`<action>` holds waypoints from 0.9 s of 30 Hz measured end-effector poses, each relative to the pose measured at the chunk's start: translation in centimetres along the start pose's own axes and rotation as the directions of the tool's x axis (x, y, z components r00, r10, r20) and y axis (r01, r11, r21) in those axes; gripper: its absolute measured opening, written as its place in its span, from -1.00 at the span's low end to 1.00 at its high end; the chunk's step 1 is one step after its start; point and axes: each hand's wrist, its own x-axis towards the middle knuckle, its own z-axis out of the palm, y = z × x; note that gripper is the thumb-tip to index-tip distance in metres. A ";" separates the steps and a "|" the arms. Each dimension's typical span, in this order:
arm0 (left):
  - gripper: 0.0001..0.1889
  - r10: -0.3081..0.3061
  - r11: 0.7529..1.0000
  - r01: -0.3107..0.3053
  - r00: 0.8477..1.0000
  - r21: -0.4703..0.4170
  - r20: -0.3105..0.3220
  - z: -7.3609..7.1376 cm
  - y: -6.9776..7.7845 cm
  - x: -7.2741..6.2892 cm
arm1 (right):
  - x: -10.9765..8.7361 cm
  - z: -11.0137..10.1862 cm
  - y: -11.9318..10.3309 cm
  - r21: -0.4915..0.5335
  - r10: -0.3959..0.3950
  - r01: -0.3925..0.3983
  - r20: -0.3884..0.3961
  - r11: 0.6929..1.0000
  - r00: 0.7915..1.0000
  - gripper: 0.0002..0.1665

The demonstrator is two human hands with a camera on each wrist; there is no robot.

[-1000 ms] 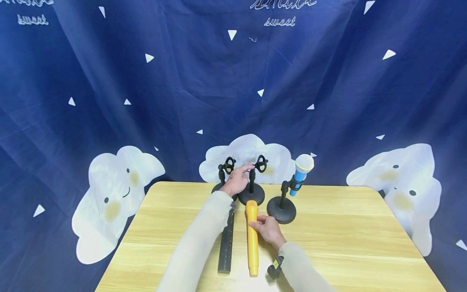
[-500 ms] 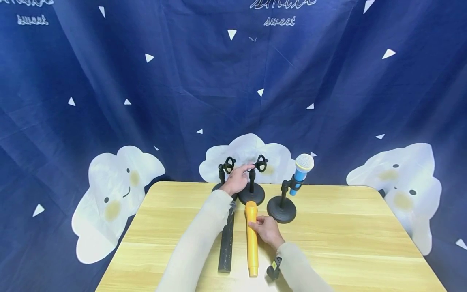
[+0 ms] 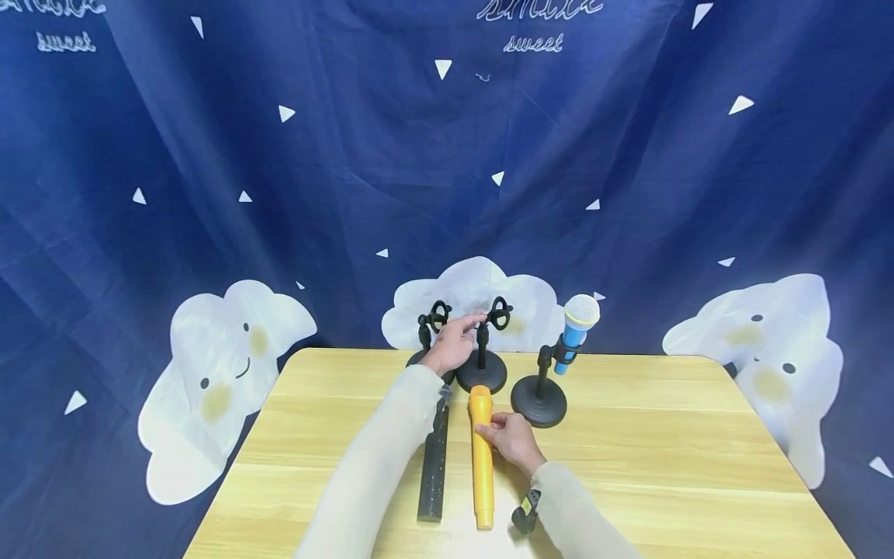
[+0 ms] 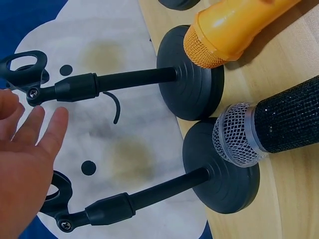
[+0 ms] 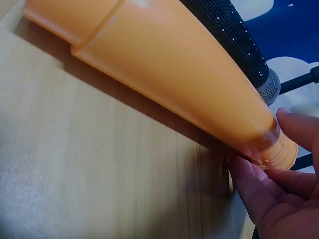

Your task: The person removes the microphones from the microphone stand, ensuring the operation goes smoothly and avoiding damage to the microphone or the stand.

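My left hand [image 3: 450, 345] reaches to the clip of the middle black microphone stand [image 3: 482, 374]. In the left wrist view its thumb and forefinger [image 4: 7, 103] meet at the clip's edge, while the other fingers extend loosely beside the joint. An orange-yellow microphone [image 3: 483, 473] lies lengthwise on the table, head toward that stand's base. My right hand [image 3: 515, 441] pinches it just below the head, thumb on one side and fingers on the other. Left of it lies a glittery black microphone [image 3: 433, 481], partly under my left sleeve, its silver mesh head [image 4: 239, 134] by the left stand's base.
A second black stand [image 3: 424, 335] with a bare clip is half hidden behind my left hand. To the right, a blue microphone [image 3: 574, 338] sits tilted in the clip of a third stand [image 3: 539, 402]. A blue cloud-print curtain [image 3: 447, 171] hangs behind the wooden table [image 3: 670, 458].
Almost nothing moves. Both hands keep their places, and the orange-yellow microphone has shifted very slightly toward the left and the near edge.
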 end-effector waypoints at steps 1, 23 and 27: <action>-0.53 0.006 1.000 -0.006 1.000 -0.013 -0.005 0.0 0.0 -0.1 | 0.0 0.0 0.0 0.007 0.004 -0.004 0.001 1.000 1.000 -0.52; -0.62 0.042 0.996 -0.045 0.998 -0.083 -0.042 0.4 -0.1 -1.3 | 0.0 -3.6 -1.0 -0.037 -0.078 0.075 -0.102 0.996 0.992 -0.44; -0.64 0.044 0.995 -0.046 0.999 -0.090 -0.032 0.6 -0.5 -1.4 | 0.0 -4.3 -1.5 -0.030 -0.097 0.095 -0.113 0.995 0.989 -0.49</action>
